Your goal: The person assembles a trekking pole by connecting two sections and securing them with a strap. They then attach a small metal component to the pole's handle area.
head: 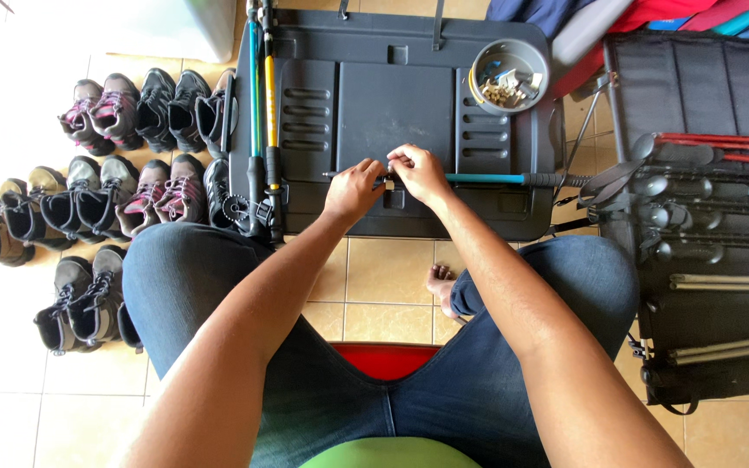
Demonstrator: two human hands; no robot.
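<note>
**A:** Start close in. You're seated on a red stool (385, 357), knees apart, both forearms reaching forward to the dark plastic table (409, 95).

**B:** And my hands?

**A:** Your left hand (353, 189) and right hand (420, 172) meet at one joint of the teal trekking pole (487, 178) lying across the table's near edge. Fingers of both are curled tight around the pole, pinching at a small clamp between them; I can't tell whether that clamp is loose or fastened.

**B:** So how far along would you say?

**A:** I'd judge this pole mid-adjustment, not finished. Two more poles (262, 104) lie along the table's left side, and a rack of poles (713, 217) sits to your right; which are done isn't visible.

**B:** Farther out?

**A:** A grey bowl of small parts (508, 76) at the table's far right corner, hiking boots (123, 156) rowed on the tiles to the left.
</note>
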